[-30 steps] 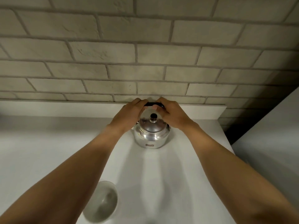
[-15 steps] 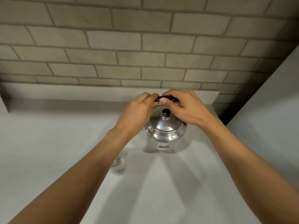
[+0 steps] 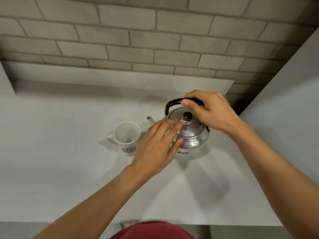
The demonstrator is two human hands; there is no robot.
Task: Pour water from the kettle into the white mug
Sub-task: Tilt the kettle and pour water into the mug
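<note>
I judge this to be the grasp-and-lift step, with no water poured yet: the steel kettle sits flat on the white bench, and the white mug stands upright and looks empty just to its left. My right hand is closed around the black handle arched over the lid, thumb pressed on top of it. My left hand is open, fingers spread, lying against the near left side of the kettle body, with its fingertips right at the base of the black lid knob; I cannot tell whether they actually press the lid or only hover. The spout points left toward the mug, its tip just beside and a little behind the mug's rim, so little travel is needed. The next move, as I read it, calls for lifting with the right hand, bringing the spout over the mug's mouth, and tipping slowly while the left hand steadies the lid so it does not slip off.
</note>
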